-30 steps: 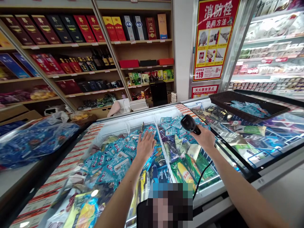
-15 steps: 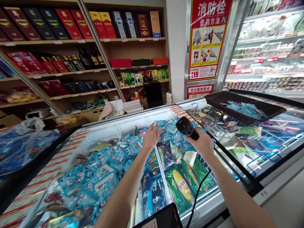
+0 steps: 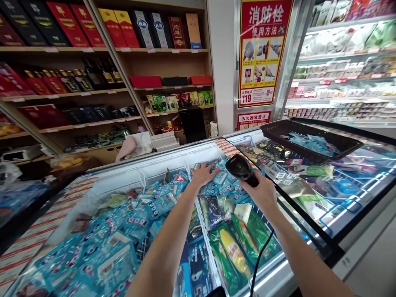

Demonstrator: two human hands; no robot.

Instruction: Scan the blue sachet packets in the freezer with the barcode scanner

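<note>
Blue packets (image 3: 224,186) under and beside left hand (image 3: 204,175), scanner (image 3: 240,168) in right hand (image 3: 261,192)

scanner (image 3: 239,167): smooth plastic | blue packets (image 3: 123,253): glossy plastic film | shelving (image 3: 161,66): matt, wood-like

Left hand (image 3: 203,175) on packets (image 3: 225,185), right (image 3: 262,193) holding scanner (image 3: 240,168)
</note>
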